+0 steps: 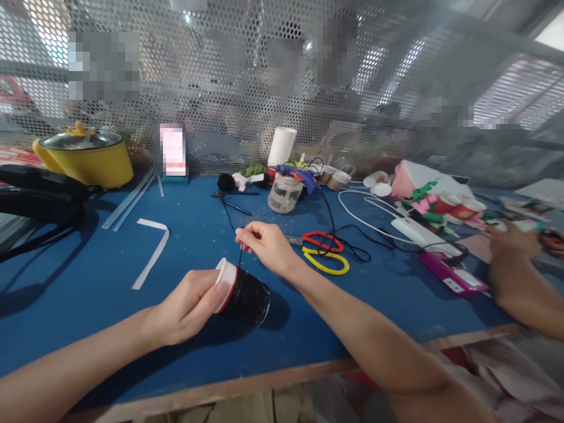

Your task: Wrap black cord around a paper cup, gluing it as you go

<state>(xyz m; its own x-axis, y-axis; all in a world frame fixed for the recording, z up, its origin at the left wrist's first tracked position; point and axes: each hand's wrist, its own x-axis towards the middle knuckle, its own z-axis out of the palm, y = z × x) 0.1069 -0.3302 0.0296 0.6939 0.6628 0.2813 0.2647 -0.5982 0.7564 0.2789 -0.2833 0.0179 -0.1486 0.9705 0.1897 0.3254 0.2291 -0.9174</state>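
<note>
Black-wrapped cup tilted over the worktop; left hand gripping its white rim end, right hand pinching black cord. Probably light, dents easily, so hold near the stiffer rim without squeezing; cord looks soft.

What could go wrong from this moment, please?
The yarn might slacken if the right hand loosens its pinch. The left hand could dent the cup by squeezing its rim. The black cord crosses the scissors, so lifting them might snag it.
</note>
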